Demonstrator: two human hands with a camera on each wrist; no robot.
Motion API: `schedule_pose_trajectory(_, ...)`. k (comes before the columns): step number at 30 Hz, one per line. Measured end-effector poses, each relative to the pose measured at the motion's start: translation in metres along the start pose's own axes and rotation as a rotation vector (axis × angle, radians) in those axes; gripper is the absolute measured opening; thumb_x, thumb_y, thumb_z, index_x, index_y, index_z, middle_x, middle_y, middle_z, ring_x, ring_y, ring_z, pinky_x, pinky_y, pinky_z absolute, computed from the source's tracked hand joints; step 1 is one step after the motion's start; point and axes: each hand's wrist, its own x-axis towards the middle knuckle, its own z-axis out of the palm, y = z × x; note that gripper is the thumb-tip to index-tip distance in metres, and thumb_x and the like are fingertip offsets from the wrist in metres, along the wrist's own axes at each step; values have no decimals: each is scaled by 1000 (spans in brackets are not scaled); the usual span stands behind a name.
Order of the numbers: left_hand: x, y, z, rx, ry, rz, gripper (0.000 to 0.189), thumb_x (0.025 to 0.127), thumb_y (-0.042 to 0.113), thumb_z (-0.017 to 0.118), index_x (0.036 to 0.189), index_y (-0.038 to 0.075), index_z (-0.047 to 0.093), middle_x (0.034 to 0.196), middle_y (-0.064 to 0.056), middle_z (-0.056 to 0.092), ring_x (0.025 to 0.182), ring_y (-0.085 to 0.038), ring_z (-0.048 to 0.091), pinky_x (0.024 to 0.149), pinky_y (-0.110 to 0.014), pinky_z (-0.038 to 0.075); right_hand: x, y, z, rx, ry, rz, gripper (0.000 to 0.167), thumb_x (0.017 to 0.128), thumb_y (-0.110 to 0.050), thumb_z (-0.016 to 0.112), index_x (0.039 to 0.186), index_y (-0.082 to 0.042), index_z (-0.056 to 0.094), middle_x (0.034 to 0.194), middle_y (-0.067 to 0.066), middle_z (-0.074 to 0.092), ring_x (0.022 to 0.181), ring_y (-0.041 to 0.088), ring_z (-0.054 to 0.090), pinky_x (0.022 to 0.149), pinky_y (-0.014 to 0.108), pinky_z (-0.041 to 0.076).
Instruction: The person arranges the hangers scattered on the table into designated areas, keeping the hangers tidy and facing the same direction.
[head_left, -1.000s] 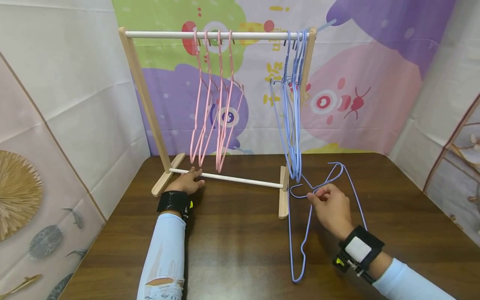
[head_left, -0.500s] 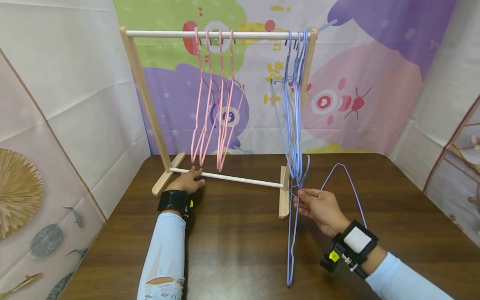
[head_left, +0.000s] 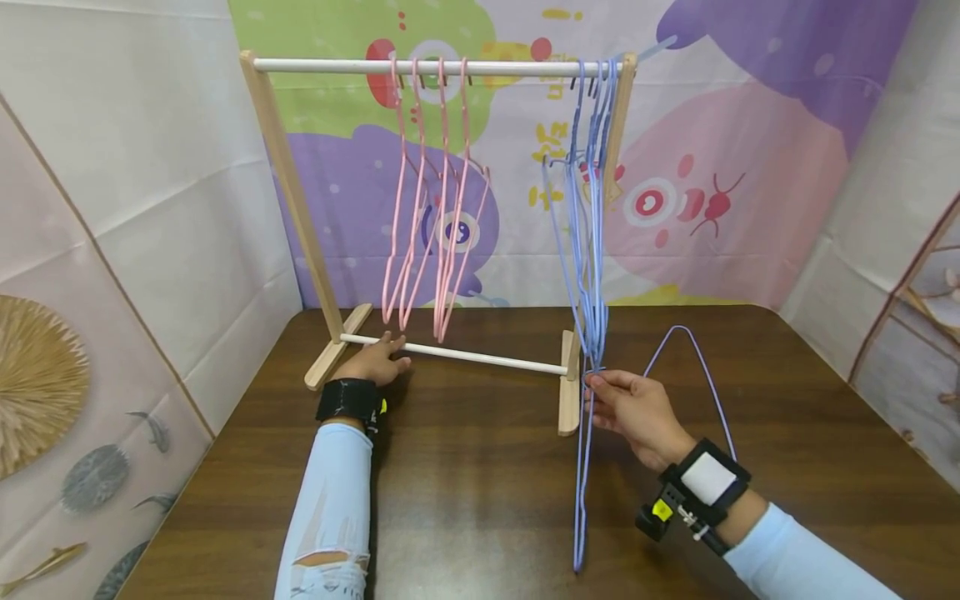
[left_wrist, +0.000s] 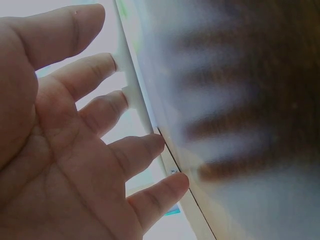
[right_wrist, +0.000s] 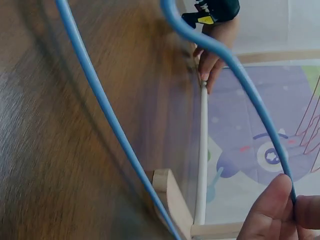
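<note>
My right hand (head_left: 636, 410) pinches a blue clothes hanger (head_left: 579, 533) between thumb and fingers, beside the rack's right foot. The hanger is turned almost edge-on, its long end pointing toward me; its top overlaps the hanging blue hangers (head_left: 596, 275). In the right wrist view, its blue wire (right_wrist: 107, 107) runs down to the thumb. My left hand (head_left: 372, 362) lies at the left end of the rack's white lower bar (head_left: 480, 358), fingers spread and holding nothing. In the left wrist view its fingers (left_wrist: 152, 200) are extended.
A wooden rack (head_left: 288, 183) stands on the brown table (head_left: 465, 500). Several pink hangers (head_left: 446, 258) hang mid-left on its upper bar (head_left: 337, 65), the blue ones at its right end. Another blue hanger (head_left: 707, 375) lies right of my right hand, partly hidden by the wrist.
My right hand has moved left with the blue hanger, separating it from the one left on the table and turning it edge-on by the rack. The left hand has stayed put.
</note>
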Motion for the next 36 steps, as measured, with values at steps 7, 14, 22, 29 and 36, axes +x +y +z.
schedule_pose_trajectory(7,-3,1,-1,-6,-11,-9,61,109,26,46,161,1,26,165,-33,9,148,-58,14,121,-65,14,-6,-1,12,69,28,-59,17,103,-7,61,112,7,63,84,2,74,72,11,71,67,27,61)
schedule_pose_trajectory(14,-5,1,0,-9,-13,-13,61,108,27,46,160,1,26,165,-33,9,147,-60,13,121,-66,14,-14,1,29,94,41,-108,13,102,-4,62,107,8,65,81,5,74,68,11,70,66,27,62)
schedule_pose_trajectory(22,-3,0,-1,-4,-16,-14,62,109,27,45,161,2,25,165,-32,9,148,-58,14,121,-65,15,-19,1,55,129,41,-153,11,101,4,59,106,12,63,80,6,72,64,11,69,64,27,61)
schedule_pose_trajectory(29,-3,0,-1,-4,-15,-7,61,108,26,46,160,0,26,165,-33,9,147,-60,14,120,-66,16,-20,-8,79,142,-3,-152,13,101,0,61,107,12,63,81,7,73,64,11,70,67,28,62)
schedule_pose_trajectory(36,-2,1,-2,-18,-20,-21,61,109,27,45,161,3,25,166,-31,8,147,-61,12,120,-67,16,-17,-12,95,173,-11,-155,11,100,6,58,106,14,62,82,9,73,66,13,71,69,32,63)
